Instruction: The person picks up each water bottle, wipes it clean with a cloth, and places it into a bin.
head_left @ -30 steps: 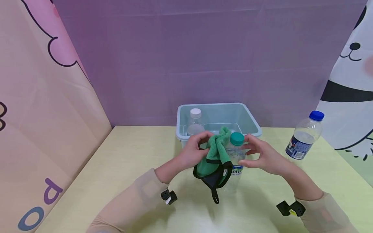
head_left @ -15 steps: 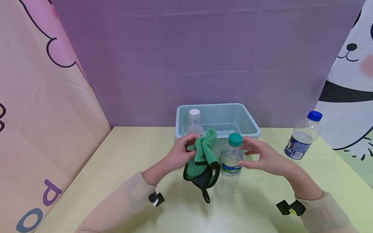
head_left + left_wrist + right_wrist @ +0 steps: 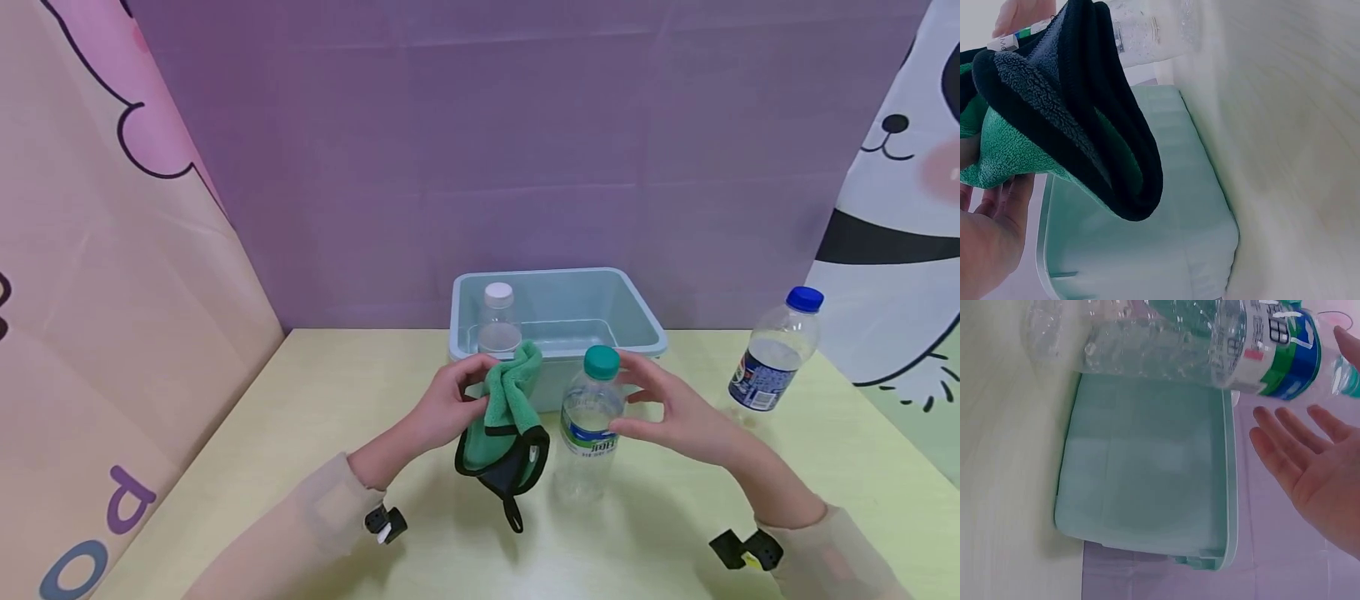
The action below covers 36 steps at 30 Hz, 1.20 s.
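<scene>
A green cloth point(image 3: 495, 442) with black edging and a dark grey patch hangs above the table, pinched between the thumb and fingers of my left hand point(image 3: 442, 408). In the left wrist view its folded dark edge point(image 3: 1072, 112) covers part of the scene. Just right of the cloth, a clear bottle point(image 3: 588, 417) with a teal cap and a blue and green label stands upright on the table. My right hand point(image 3: 678, 417) is spread at the bottle's right side. The right wrist view shows the fingers point(image 3: 1291, 440) apart from the bottle.
Behind the bottle sits a light blue bin point(image 3: 570, 281), with a white-capped clear bottle point(image 3: 498, 321) inside at its left. To the right on the table point(image 3: 315, 400) stands a blue-capped bottle point(image 3: 772, 350). A purple cloth backdrop point(image 3: 450, 150) rises at the back.
My left hand has moved left with the green cloth, away from the teal-capped bottle, whose label now shows. My right hand stays beside the bottle, nearly still.
</scene>
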Each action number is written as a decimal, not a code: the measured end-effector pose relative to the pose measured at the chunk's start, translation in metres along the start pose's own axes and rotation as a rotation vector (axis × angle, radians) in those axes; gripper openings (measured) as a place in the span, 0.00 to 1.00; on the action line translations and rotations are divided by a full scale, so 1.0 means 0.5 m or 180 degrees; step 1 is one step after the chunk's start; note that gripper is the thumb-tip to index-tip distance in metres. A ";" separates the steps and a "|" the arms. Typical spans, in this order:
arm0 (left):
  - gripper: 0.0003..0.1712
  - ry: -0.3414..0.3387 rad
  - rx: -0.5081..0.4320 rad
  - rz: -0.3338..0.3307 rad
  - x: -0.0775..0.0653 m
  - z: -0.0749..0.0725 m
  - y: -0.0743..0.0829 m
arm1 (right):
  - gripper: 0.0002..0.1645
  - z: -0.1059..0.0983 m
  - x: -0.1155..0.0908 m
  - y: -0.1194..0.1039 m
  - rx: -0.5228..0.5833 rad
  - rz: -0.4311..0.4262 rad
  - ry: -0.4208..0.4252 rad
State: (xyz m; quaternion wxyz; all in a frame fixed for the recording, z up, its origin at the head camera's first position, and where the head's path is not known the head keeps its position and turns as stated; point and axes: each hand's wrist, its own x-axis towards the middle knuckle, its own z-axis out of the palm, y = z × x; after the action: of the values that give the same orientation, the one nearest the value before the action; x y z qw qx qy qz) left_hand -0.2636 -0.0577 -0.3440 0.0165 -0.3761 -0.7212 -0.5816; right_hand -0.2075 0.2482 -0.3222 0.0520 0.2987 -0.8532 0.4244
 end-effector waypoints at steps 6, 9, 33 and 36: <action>0.15 0.0004 -0.0029 0.0042 -0.002 -0.001 -0.003 | 0.42 0.023 -0.001 -0.025 -0.0462 0.0319 0.0536; 0.14 -0.0005 -0.0037 0.0029 -0.003 0.000 -0.005 | 0.43 0.036 -0.001 -0.042 -0.0712 0.0459 0.0733; 0.15 -0.0050 -0.0014 -0.0019 0.001 0.005 -0.003 | 0.35 0.043 0.005 -0.053 -0.0591 0.0293 0.0640; 0.16 -0.0081 0.0014 -0.0007 0.005 0.005 0.003 | 0.34 0.036 0.004 -0.048 -0.0478 0.0154 0.0572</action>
State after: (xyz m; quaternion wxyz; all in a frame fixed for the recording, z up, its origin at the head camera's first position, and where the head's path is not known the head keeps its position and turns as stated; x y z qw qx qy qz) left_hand -0.2635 -0.0544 -0.3425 0.0076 -0.3826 -0.7230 -0.5752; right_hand -0.1929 0.2229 -0.3165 0.1403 0.2341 -0.8815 0.3854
